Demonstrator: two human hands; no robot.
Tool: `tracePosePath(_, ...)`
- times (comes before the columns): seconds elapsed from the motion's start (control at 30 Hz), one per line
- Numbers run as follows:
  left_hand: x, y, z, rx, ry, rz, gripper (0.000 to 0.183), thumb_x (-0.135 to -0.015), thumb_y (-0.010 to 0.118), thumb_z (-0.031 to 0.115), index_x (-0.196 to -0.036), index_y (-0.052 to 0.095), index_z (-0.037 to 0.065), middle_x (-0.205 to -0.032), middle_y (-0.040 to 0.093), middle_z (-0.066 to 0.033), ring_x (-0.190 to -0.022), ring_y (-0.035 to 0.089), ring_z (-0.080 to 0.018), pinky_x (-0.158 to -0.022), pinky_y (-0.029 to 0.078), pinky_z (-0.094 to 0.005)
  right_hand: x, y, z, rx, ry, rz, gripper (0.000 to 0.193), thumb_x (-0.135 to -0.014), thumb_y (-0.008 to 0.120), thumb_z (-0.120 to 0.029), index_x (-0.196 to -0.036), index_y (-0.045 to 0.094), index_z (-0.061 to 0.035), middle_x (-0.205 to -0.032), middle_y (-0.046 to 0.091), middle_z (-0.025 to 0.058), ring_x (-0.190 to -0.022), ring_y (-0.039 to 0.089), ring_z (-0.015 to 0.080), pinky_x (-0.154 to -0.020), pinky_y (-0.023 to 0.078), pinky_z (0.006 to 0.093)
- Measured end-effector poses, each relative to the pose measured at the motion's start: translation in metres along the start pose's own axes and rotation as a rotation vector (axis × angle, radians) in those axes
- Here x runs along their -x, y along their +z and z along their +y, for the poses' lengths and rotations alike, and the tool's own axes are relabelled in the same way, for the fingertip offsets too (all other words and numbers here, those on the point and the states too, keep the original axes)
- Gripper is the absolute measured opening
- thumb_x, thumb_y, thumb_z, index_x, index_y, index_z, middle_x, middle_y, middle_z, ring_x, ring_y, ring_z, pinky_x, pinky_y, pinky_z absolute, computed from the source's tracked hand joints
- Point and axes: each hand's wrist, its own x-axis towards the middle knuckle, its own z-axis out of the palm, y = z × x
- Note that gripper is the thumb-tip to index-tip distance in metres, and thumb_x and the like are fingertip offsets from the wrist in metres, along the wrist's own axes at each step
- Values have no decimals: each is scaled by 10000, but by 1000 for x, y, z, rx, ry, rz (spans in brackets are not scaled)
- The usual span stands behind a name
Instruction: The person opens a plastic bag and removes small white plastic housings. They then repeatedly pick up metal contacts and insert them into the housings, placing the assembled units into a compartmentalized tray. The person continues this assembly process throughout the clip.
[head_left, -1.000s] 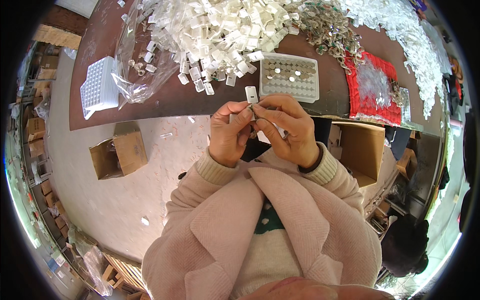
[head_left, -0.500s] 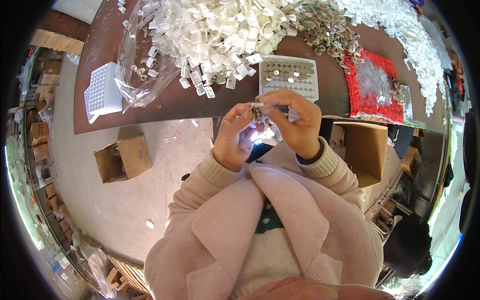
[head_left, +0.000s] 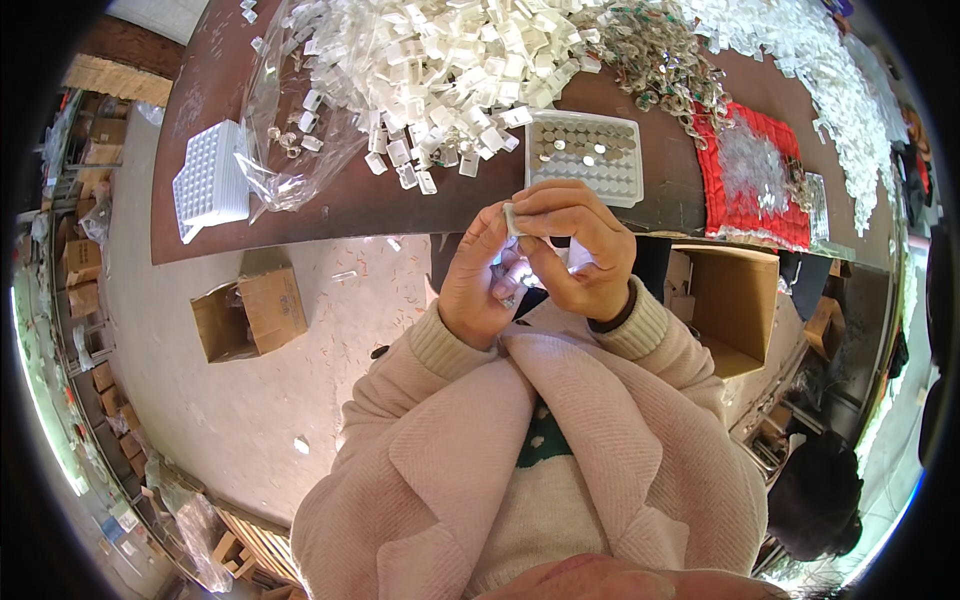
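Close together at the table's near edge, both my hands hold one small white plastic housing [head_left: 510, 219] upright. My left hand [head_left: 474, 285] grips its lower side between thumb and fingers. My right hand [head_left: 582, 245] pinches it from the right, fingertips on its top. Fingers cover most of the piece, and a bright light glows below it between the hands. Just beyond them lies a clear tray [head_left: 636, 160] of round metal discs that look like button cells. A large heap of similar white housings [head_left: 450, 60] spreads behind.
Tangled wired parts [head_left: 655, 60] lie right of the heap, then a red cloth [head_left: 717, 205] under clear pieces and a long pile of translucent parts [head_left: 845, 160]. Stacked white trays [head_left: 208, 190] and a clear bag [head_left: 300, 175] sit left. Cardboard boxes [head_left: 272, 312] stand below the table.
My right fingers have closed further over the top of the small housing, and less of it shows. The view has shifted slightly; the things on the table stay in place.
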Motion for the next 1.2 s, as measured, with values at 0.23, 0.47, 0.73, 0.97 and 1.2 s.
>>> tracePosePath(0.23,1,-1,-13,-39,111,42,267,-1000,619,301,-1161,570,93,-940,647,2,-603,531,-3,-401,334,-136,5,-11,3,152,-178,-63,304,-784,725,38,-1082,689,-12,-1132,684,164,-1025,672,346,-867,552,414)
tracePosePath(0.47,-9,11,-21,-212,-12,91,105,-980,649,160,-1029,632,68,-845,661,-52,-516,465,-37,-361,299,-153,44,-83,1,358,129,-44,262,-811,739,-8,-1070,738,-48,-1076,720,122,-985,676,310,-858,542,392)
tracePosePath(0.73,-11,10,-24,-268,-19,82,162,-999,624,199,-1100,600,75,-907,586,-84,-653,425,-39,-399,289,-135,82,-205,43,989,507,505,139,-838,754,-69,-971,742,-30,-869,709,129,-742,681,250,-684,541,329)
tracePosePath(0.97,-13,12,-24,-278,-10,25,166,-1001,621,193,-1110,596,71,-898,585,-94,-638,427,-42,-395,297,-136,92,-215,51,1132,448,352,96,-866,711,-81,-948,719,-31,-878,692,162,-790,668,353,-704,537,408)
tracePosePath(1.2,-13,9,-25,-255,16,37,162,-1005,613,178,-1116,617,59,-927,672,-136,-617,516,-51,-370,318,-129,88,-218,54,1172,372,347,106,-916,639,-62,-1016,655,-31,-884,680,184,-804,664,382,-703,532,432)
